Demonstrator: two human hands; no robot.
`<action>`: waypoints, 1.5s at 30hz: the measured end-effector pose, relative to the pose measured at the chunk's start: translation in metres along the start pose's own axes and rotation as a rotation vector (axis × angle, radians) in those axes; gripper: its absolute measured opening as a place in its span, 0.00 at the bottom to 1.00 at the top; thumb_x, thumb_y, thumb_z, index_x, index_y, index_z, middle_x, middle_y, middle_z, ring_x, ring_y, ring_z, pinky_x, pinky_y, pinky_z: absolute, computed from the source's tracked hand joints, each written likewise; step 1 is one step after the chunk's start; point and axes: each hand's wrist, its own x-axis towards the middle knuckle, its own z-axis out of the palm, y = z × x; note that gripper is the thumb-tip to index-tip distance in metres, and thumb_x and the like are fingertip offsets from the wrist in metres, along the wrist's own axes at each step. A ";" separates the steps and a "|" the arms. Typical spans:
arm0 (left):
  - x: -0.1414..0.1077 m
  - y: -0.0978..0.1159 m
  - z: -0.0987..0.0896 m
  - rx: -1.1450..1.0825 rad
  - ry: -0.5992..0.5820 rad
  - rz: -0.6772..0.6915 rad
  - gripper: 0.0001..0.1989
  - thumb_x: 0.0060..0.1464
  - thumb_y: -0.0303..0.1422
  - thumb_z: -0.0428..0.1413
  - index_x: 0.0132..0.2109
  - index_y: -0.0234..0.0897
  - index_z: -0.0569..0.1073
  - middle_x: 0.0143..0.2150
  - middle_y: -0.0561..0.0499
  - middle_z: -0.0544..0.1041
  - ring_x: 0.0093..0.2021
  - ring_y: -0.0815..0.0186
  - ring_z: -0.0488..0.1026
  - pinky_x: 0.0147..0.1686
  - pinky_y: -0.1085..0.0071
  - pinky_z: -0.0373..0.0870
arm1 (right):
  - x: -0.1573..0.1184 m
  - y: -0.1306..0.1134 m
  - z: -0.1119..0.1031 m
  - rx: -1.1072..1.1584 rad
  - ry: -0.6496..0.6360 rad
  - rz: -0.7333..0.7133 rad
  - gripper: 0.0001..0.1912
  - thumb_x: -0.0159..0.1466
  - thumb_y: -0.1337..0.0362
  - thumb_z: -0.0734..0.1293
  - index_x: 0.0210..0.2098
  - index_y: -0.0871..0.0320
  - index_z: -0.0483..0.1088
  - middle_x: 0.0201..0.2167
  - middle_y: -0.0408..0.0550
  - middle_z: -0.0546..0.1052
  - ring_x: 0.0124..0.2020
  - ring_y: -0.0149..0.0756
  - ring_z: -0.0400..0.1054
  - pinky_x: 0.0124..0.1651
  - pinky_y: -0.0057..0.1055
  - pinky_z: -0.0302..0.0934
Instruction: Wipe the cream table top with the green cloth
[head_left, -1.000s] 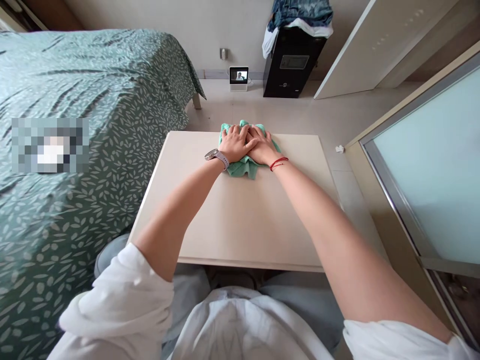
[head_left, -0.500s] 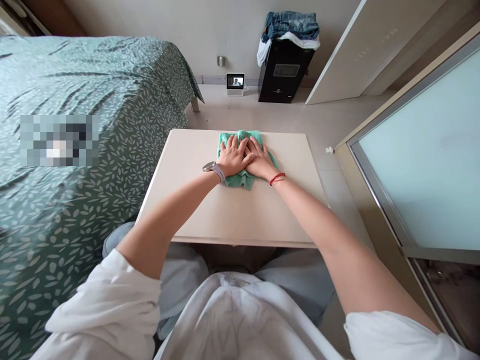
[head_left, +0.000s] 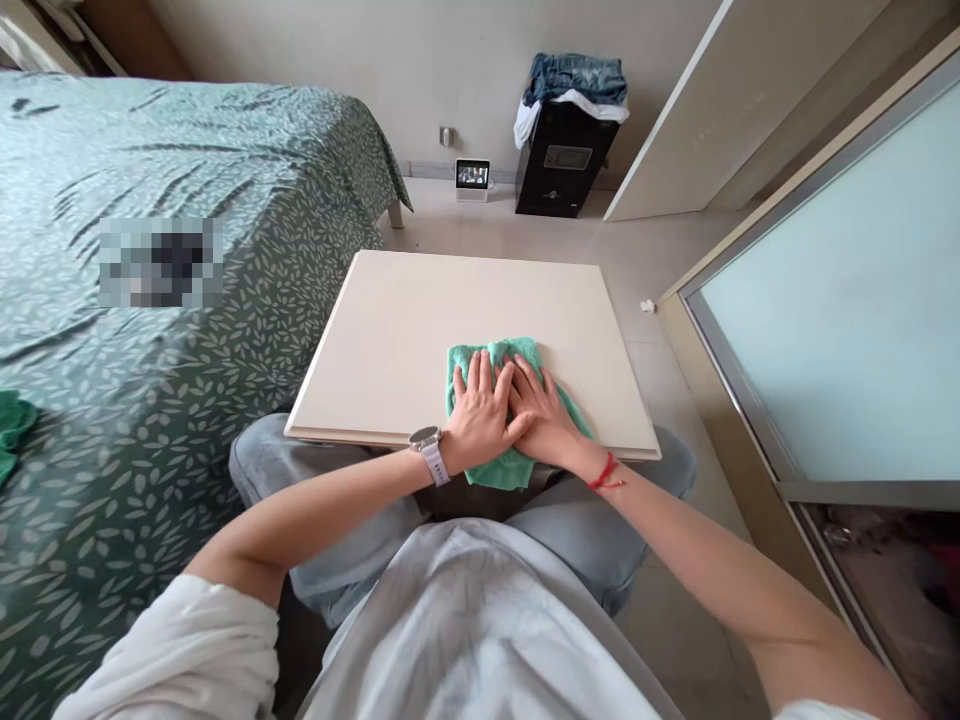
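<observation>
A green cloth [head_left: 504,478] lies spread on the near edge of a cream-coloured tabletop [head_left: 420,310], with its front end hanging over that edge. My left hand [head_left: 484,412] rests flat on the cloth, its fingers stretched forward and slightly apart. Just to its right, my right hand [head_left: 546,418] also presses flat on the cloth with fingers spread. The two hands touch, the left thumb lying across the right hand. A watch is on my left wrist and a red string bracelet on my right.
On the left stands a bed with a green leaf-patterned cover [head_left: 300,180]; another green cloth [head_left: 13,425] lies there. A small screen [head_left: 472,175] and a black cabinet [head_left: 559,165] topped with jeans [head_left: 576,78] stand by the wall. Frosted sliding door [head_left: 840,280] at right.
Both hands have drawn the cloth from the far part of the tabletop to its near edge, toward my body. My head view has shifted slightly, showing the second green cloth on the bed.
</observation>
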 end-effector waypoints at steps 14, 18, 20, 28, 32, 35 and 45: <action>-0.111 -0.126 -0.045 0.059 0.579 -0.294 0.36 0.76 0.43 0.52 0.82 0.33 0.58 0.88 0.23 0.46 0.89 0.32 0.31 0.80 0.21 0.41 | 0.065 -0.004 -0.017 0.028 0.038 0.205 0.36 0.81 0.46 0.60 0.85 0.43 0.58 0.89 0.56 0.48 0.87 0.71 0.44 0.76 0.85 0.48; -0.113 -0.171 -0.057 0.067 0.554 -0.520 0.42 0.74 0.50 0.49 0.80 0.20 0.62 0.85 0.17 0.51 0.88 0.29 0.37 0.82 0.26 0.42 | 0.146 0.050 -0.030 0.042 0.067 0.310 0.39 0.81 0.45 0.57 0.87 0.46 0.54 0.89 0.58 0.45 0.87 0.72 0.41 0.76 0.87 0.47; -0.111 -0.177 -0.056 0.052 0.568 -0.539 0.42 0.73 0.53 0.48 0.78 0.21 0.66 0.84 0.19 0.57 0.88 0.30 0.41 0.83 0.31 0.44 | 0.180 0.070 -0.034 0.054 0.078 0.338 0.39 0.81 0.44 0.55 0.87 0.48 0.53 0.89 0.59 0.44 0.87 0.72 0.40 0.76 0.87 0.47; -0.103 -0.170 -0.055 0.031 0.708 -0.655 0.43 0.75 0.55 0.39 0.74 0.21 0.70 0.74 0.20 0.72 0.79 0.34 0.65 0.80 0.37 0.58 | 0.233 0.105 -0.037 0.083 0.115 0.324 0.38 0.79 0.49 0.55 0.86 0.48 0.55 0.89 0.56 0.48 0.86 0.70 0.43 0.76 0.85 0.46; -0.100 -0.169 -0.057 0.021 0.673 -0.727 0.40 0.73 0.51 0.42 0.73 0.20 0.71 0.71 0.22 0.75 0.76 0.32 0.69 0.77 0.37 0.64 | 0.213 0.132 -0.034 0.090 0.131 0.321 0.38 0.78 0.49 0.57 0.84 0.49 0.58 0.88 0.57 0.50 0.86 0.68 0.44 0.77 0.83 0.47; -0.096 -0.165 -0.059 0.020 0.644 -0.773 0.35 0.73 0.44 0.45 0.73 0.22 0.70 0.72 0.23 0.75 0.75 0.33 0.69 0.76 0.37 0.65 | 0.188 0.165 -0.038 0.119 0.183 0.475 0.36 0.78 0.51 0.58 0.83 0.50 0.60 0.87 0.59 0.54 0.84 0.68 0.46 0.77 0.83 0.48; -0.085 -0.157 -0.065 0.039 0.592 -0.862 0.30 0.75 0.35 0.47 0.74 0.19 0.70 0.71 0.26 0.76 0.73 0.35 0.71 0.74 0.37 0.65 | 0.072 0.200 -0.027 0.212 0.206 0.677 0.40 0.76 0.52 0.61 0.83 0.59 0.57 0.80 0.69 0.61 0.79 0.66 0.61 0.80 0.62 0.57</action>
